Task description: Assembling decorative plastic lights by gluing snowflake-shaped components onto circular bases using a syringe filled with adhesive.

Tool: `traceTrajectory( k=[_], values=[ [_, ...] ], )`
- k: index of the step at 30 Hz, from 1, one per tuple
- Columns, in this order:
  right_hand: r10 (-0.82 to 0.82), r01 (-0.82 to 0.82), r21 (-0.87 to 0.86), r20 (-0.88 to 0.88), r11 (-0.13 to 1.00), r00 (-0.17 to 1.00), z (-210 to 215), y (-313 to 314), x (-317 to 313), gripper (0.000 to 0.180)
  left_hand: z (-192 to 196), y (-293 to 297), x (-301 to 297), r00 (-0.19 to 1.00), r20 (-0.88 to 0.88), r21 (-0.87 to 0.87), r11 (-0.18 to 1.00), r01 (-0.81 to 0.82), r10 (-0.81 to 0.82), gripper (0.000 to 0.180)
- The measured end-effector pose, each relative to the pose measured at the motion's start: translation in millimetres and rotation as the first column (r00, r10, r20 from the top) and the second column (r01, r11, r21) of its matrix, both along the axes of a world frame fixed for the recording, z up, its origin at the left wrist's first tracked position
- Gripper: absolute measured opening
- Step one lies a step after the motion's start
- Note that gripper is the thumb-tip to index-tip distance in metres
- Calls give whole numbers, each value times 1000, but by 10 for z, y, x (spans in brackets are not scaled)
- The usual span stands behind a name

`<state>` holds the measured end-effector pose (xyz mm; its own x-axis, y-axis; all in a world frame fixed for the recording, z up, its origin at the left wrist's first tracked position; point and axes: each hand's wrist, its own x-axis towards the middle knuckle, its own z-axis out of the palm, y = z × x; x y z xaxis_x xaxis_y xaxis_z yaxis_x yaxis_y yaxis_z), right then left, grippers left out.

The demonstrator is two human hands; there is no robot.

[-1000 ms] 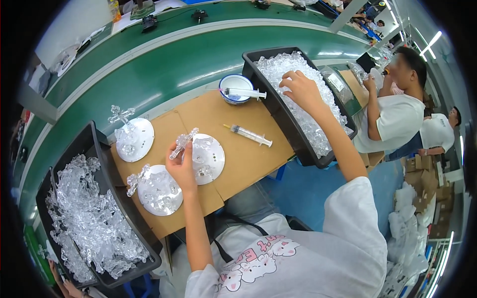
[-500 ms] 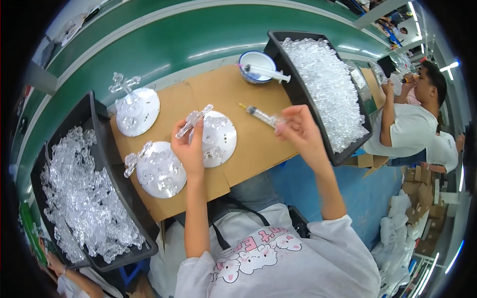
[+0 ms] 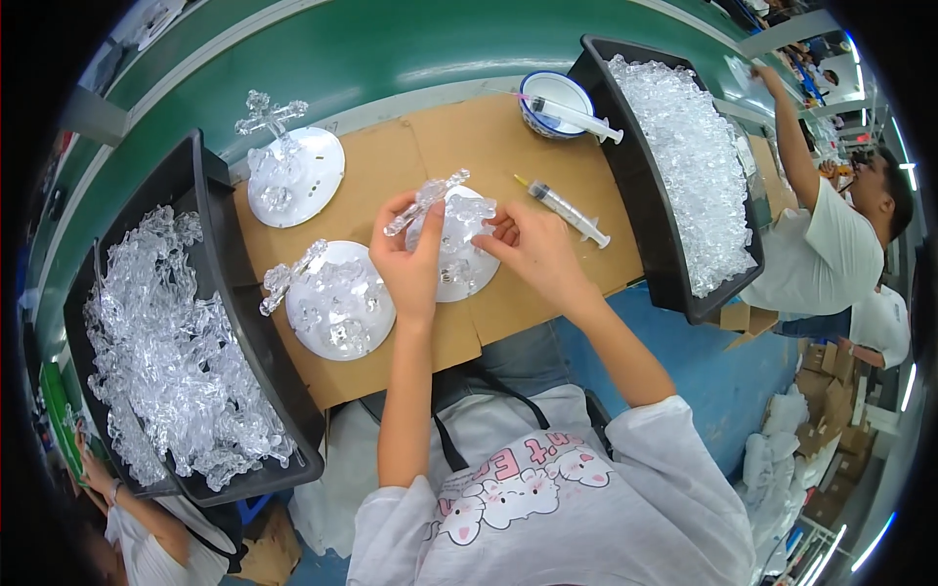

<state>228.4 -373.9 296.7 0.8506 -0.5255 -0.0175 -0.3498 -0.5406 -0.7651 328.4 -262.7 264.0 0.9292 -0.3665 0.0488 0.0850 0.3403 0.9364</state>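
Observation:
My left hand [image 3: 408, 256] is closed, pinching a clear plastic cross-shaped piece [image 3: 430, 200] between thumb and fingers over a white round disc [image 3: 474, 283]. Several clear plastic parts stand on this disc. My right hand [image 3: 537, 249] is at the disc's right side, fingers curled together beside a clear part [image 3: 474, 208]; whether they grip it is hard to make out. To the right a syringe [image 3: 565, 207] with a yellow tip lies on the cardboard [image 3: 391, 146]. Two more white discs, one at the near left [image 3: 337, 347] and one at the far left [image 3: 318, 190], carry clear parts.
Black bins flank the cardboard: the left bin [image 3: 230, 283] and the right bin [image 3: 640, 166] are both heaped with clear plastic pieces. A second syringe [image 3: 576, 117] rests across a blue-rimmed bowl [image 3: 537, 125] at the back. Another person [image 3: 821, 234] works at the right.
My right hand has let go of the syringe, which now lies on the cardboard, and has moved left to the disc. My left hand still holds the clear piece.

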Motion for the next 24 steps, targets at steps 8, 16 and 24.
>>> traceTrajectory(
  k=[8,16,24],
  values=[
    [2,-4,47,36,999,999,-106,0,-26,28,84,20,37,997,6,29,996,79,-80,28],
    [-160,161,-1,78,987,984,116,-60,-310,36,123,114,-62,993,120,148,989,-14,-4,50],
    [-46,162,-572,213,804,976,121,-581,-627,34,262,469,-681,672,739,480,728,-490,-36,44]
  ],
)
